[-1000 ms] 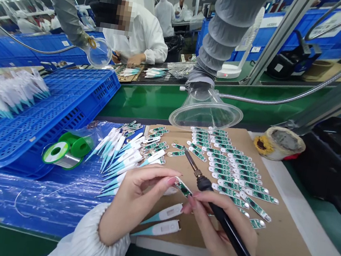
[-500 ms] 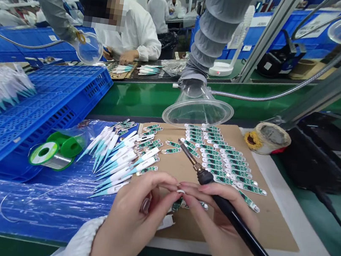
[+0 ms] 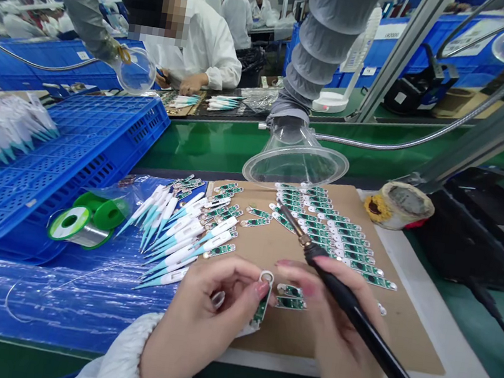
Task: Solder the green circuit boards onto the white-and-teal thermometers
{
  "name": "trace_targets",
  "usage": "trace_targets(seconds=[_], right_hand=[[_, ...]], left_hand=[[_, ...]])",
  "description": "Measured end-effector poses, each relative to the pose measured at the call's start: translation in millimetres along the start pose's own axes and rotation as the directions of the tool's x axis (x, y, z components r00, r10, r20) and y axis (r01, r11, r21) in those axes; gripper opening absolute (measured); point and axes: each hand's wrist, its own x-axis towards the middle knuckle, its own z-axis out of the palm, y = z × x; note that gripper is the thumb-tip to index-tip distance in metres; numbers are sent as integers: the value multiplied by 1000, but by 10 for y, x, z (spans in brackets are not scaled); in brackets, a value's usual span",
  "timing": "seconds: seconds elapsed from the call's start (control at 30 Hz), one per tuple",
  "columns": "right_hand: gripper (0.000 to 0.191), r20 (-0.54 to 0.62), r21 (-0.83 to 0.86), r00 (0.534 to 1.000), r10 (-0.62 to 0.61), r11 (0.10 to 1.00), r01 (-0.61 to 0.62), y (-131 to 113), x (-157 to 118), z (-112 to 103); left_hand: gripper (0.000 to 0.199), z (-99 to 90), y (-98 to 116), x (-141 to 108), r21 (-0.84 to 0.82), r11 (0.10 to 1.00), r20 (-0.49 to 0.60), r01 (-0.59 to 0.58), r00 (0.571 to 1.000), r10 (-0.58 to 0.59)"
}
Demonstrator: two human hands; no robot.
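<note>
Between thumb and fingers, my left hand point(image 3: 209, 315) pinches a small green circuit board point(image 3: 261, 307) with a white ring-shaped end pointing up. A small clear piece also shows inside that hand's curled fingers. My right hand point(image 3: 340, 328) holds a black soldering iron point(image 3: 357, 312), its metal tip pointing up and away over the board rows. The right thumb and forefinger are slightly blurred and apart from the held board. Rows of similar circuit boards point(image 3: 352, 248) lie on the brown cardboard point(image 3: 400, 337). White-and-teal thermometers point(image 3: 177, 244) lie in a pile left of my hands.
A solder wire spool point(image 3: 69, 225) lies on blue plastic film at left, near a blue crate point(image 3: 99, 134) with more thermometers. A clear fume hood point(image 3: 296, 164) hangs above the boards. A round sponge pot point(image 3: 398, 206) stands at right. A co-worker point(image 3: 198, 42) sits opposite.
My right fingers have come away from the left hand and the piece they both held. The circuit board is now upright in my left hand. The iron has shifted slightly right.
</note>
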Motion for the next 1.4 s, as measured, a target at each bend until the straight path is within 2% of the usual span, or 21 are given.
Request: trace_targets(seconds=[0.07,0.13,0.2,0.27,0.33,0.43,0.87,1.0,1.1,1.23,1.4], right_hand=[[22,-84,61,996,14,998,-9,19,38,-52],[28,-166,233,985,37,972,3,40,99,-98],[37,-218,379,970,110,925,-20,53,159,-130],[36,-233,423,949,211,901,-97,55,197,-147],[28,-206,422,939,275,891,-168,45,209,-149],[22,-191,406,944,268,897,-172,29,202,-132],[20,-168,372,957,237,914,-161,61,204,-111],[20,-143,386,957,253,904,-182,90,219,-114],[20,-93,442,947,307,865,-237,86,242,-119],[20,-54,513,927,370,807,-292,45,287,-169],[28,-97,383,944,314,888,-256,35,310,-235]], left_hand=[[19,-7,3,4,-134,989,-11,65,998,-67],[19,-11,0,6,-220,971,-20,98,994,-105],[18,-10,1,4,-255,961,-29,107,993,-118],[18,-6,9,0,-272,957,-35,103,993,-117],[19,-1,25,-2,-281,954,-36,104,992,-119],[20,10,49,7,-287,953,-36,101,993,-116],[20,42,74,-23,-319,943,-17,99,994,-110],[20,54,59,-34,-321,941,-14,105,993,-116],[21,56,58,-35,-319,943,-24,91,994,-103],[20,48,63,-40,-243,966,-37,94,994,-106],[15,41,85,-34,-93,995,-78,32,996,-39]])
